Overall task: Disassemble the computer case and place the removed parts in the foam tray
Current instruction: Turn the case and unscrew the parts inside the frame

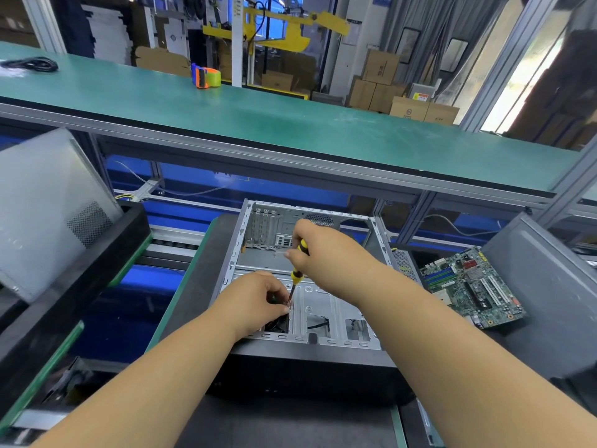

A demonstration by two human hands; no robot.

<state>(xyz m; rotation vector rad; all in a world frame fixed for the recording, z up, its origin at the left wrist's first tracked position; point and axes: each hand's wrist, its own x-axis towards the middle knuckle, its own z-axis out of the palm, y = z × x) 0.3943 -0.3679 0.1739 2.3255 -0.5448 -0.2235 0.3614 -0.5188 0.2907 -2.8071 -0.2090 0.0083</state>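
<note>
Green shelf (258,124), upper half of frame, spanning left to right; tape dispenser (205,77) and black cable (32,64) on it, upper left.

Side panel (48,205), left of frame, pale metal with vent grille, leaning in a black tray (74,286). Whether foam, cannot tell.

Computer case (307,276), centre of frame, lying open on the dark surface (193,286), largely stripped; long axis running away from the viewer, rear slots at the far end.

Second grey panel (549,286), right of frame.

Circuit board (471,286), right of centre, already out of the case, lying flat just beside its right wall.

Right hand (319,250), centre, clenched round the handle of the screwdriver (298,266); yellow-and-black tool slanting down and toward the viewer, tip at the case's near left corner.

Left hand (261,295), lower centre, fingers curled and pinching at the tool's tip, over a dark fan-like part (277,324) in the near wall; exact item pinched too small to tell, likely a screw.

Key relation: fastening point directly under the left hand, nearer it than the right; tool axis steeply inclined onto that spot. Probable step: loosening the near-wall part.
</note>
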